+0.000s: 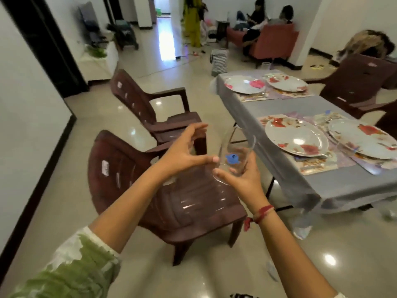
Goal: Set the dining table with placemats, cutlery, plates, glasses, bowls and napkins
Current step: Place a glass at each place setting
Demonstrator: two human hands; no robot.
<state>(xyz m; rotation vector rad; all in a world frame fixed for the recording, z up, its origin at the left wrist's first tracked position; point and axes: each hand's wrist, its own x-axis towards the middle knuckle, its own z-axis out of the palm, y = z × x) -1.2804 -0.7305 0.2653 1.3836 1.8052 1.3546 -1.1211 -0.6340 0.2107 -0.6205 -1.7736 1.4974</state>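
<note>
One glass (235, 161) in right hand (243, 180); left hand (184, 154) beside

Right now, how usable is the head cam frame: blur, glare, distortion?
Head view: motion blur smears the left hand, the right hand and the clear glass the right holds, so its rim is hard to trace. Strong glare washes out the floor down the corridor, with a smaller highlight on the near plate. Wide-angle bowing curves the left wall. The far background is soft.
</note>
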